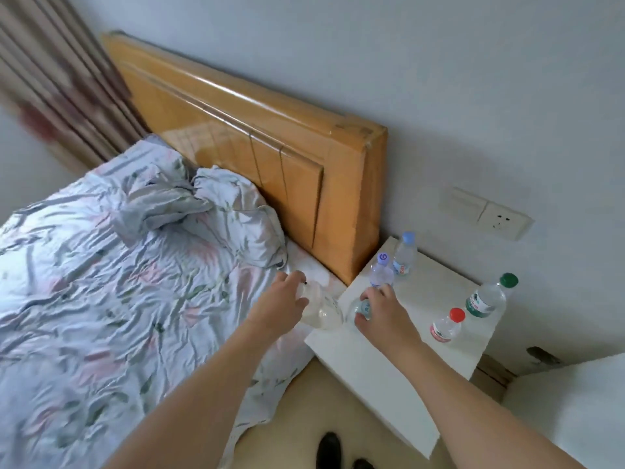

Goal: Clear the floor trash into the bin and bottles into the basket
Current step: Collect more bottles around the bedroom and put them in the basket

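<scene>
My left hand point(282, 301) grips a clear plastic bottle point(323, 311) by its neck end, tilted, just over the bed's edge beside the white nightstand point(378, 363). My right hand point(382, 311) curls round a small bottle with a blue label point(363, 309) at the nightstand's near left corner. On the nightstand stand a purple-capped bottle point(382, 270), a blue-capped bottle point(405, 253), a green-capped bottle point(488, 296) and a red-capped bottle point(446, 324).
A bed with a crumpled floral sheet point(101, 282) fills the left, backed by an orange wooden headboard point(270, 143). A wall socket point(500, 220) sits above the nightstand. Dark shoes point(329, 450) show on the beige floor. A white surface point(575, 407) lies at the right.
</scene>
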Demonstrator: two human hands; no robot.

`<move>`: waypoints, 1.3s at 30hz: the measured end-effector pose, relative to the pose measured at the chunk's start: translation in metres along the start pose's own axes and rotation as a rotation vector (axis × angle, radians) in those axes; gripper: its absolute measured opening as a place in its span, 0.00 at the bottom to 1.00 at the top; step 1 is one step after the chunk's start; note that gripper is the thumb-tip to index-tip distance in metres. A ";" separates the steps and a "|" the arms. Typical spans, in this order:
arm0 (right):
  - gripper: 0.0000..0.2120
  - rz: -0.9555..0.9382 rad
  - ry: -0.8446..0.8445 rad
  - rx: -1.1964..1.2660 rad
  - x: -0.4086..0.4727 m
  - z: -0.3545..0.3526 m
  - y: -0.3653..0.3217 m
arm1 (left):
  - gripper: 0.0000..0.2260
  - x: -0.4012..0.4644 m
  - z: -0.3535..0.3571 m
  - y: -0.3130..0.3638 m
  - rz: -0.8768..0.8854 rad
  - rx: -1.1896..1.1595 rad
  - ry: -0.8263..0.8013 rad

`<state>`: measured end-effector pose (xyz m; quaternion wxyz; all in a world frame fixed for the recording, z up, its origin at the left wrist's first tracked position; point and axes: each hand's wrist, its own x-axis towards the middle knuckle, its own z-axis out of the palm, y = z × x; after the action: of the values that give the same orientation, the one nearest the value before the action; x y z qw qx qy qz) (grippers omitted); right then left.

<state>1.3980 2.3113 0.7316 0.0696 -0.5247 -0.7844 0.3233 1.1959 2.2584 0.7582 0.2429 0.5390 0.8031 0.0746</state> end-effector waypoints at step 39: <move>0.15 -1.438 -0.781 -0.064 -0.626 0.535 -0.696 | 0.16 -0.988 -0.056 -0.573 -1.429 -0.354 0.901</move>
<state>0.8917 1.3678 0.8620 -0.0334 0.2551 -0.9057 0.3368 0.9922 1.1413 0.8944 -0.0297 -0.2221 0.9459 0.2345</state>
